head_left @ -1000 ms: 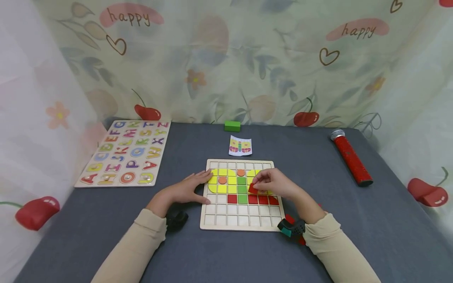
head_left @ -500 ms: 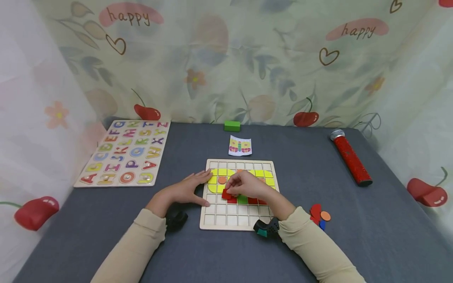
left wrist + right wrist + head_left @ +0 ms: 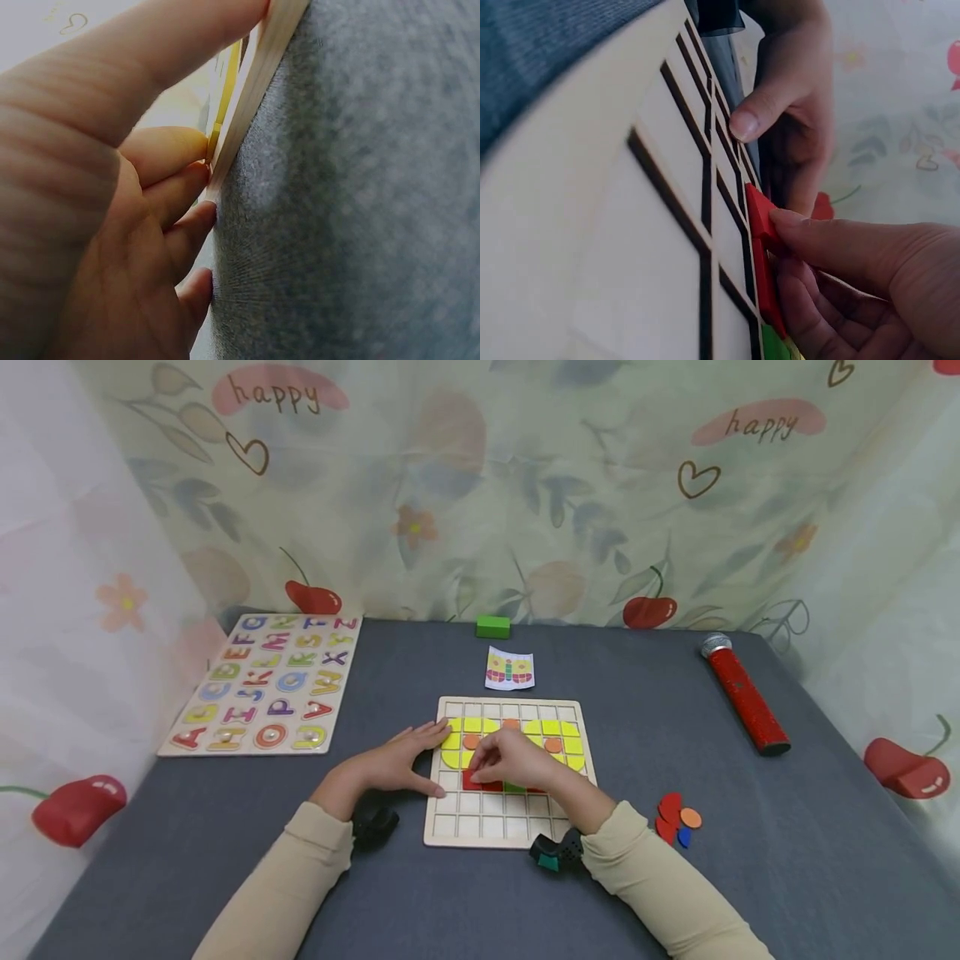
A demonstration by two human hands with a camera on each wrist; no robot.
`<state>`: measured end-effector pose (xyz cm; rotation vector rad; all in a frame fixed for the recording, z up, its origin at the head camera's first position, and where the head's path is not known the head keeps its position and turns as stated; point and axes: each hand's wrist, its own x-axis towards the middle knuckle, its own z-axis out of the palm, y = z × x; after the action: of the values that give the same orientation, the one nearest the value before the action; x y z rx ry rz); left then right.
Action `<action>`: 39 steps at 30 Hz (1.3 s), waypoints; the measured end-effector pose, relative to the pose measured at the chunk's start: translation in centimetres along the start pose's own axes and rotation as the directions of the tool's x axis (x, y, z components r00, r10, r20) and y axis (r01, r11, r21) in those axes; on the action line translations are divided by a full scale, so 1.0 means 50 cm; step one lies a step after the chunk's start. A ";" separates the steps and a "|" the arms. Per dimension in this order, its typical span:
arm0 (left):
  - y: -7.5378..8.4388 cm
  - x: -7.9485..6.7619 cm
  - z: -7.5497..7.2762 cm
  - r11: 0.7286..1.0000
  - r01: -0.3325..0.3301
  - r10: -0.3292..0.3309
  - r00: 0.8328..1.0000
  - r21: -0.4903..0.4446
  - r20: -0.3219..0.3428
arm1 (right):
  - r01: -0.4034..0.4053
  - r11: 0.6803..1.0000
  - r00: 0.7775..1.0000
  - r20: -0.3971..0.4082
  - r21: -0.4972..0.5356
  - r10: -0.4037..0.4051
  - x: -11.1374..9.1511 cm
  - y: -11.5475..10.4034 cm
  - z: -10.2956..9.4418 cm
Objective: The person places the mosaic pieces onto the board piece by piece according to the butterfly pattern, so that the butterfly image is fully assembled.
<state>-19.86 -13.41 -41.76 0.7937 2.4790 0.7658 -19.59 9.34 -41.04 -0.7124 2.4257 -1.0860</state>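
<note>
A wooden grid board (image 3: 483, 827) carries yellow tiles (image 3: 472, 725), orange discs (image 3: 552, 745) and a green tile (image 3: 774, 343). My right hand (image 3: 521, 758) reaches across the board and pinches a red square tile (image 3: 761, 210) between thumb and fingers. That tile sits low over a cell at the left end of the red row, beside another red tile (image 3: 765, 289); one corner looks slightly raised in the right wrist view. Along the board's left edge, my left hand (image 3: 397, 764) rests with fingers extended, its thumb (image 3: 187, 37) and fingertips at the rim.
Loose red pieces (image 3: 666, 831), an orange disc (image 3: 691, 817) and a blue piece (image 3: 684, 837) lie right of the board. Behind it are a butterfly picture card (image 3: 509, 668) and a green block (image 3: 492, 627). An alphabet board (image 3: 322, 745) lies left, a red microphone (image 3: 746, 697) right.
My right hand has moved left across the board with the red square tile and lowered it to the left end of the red row. My left hand has stayed in place.
</note>
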 end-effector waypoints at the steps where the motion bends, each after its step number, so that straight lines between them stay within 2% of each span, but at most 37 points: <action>1: 0.000 -0.001 0.000 1.000 0.002 -0.002 1.000 0.000 -0.001 | 0.011 1.000 1.000 -0.004 -0.013 -0.011 -0.001 -0.001 0.001; 6: 0.000 -0.002 -0.001 1.000 0.006 -0.006 1.000 0.000 0.000 | 0.046 0.996 0.999 0.000 -0.073 -0.046 -0.008 -0.009 0.003; 14: 0.000 0.002 0.001 1.000 0.009 -0.009 1.000 0.005 0.000 | 0.038 0.998 0.999 -0.002 -0.044 -0.038 -0.046 0.007 -0.017; 23: 0.005 0.002 -0.007 0.999 0.038 -0.037 0.999 -0.028 0.015 | 0.013 1.000 0.998 -0.064 0.001 -0.013 -0.135 0.065 -0.081; 31: 0.002 0.013 -0.015 0.999 0.027 -0.026 1.000 -0.044 0.014 | -0.118 0.991 0.987 -0.099 0.064 0.124 -0.234 0.124 -0.141; 35: -0.002 0.018 -0.019 0.998 0.020 -0.019 1.000 -0.053 0.022 | -0.132 0.988 0.986 -0.092 0.085 0.139 -0.276 0.147 -0.152; 39: -0.001 0.024 -0.024 0.998 0.027 -0.026 0.999 -0.053 0.026 | -0.134 0.984 0.989 -0.047 0.115 0.140 -0.301 0.158 -0.146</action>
<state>-21.43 -13.13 -41.13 0.7457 2.4313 0.8041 -13.78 26.92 -40.45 -0.4785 2.3972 -1.1887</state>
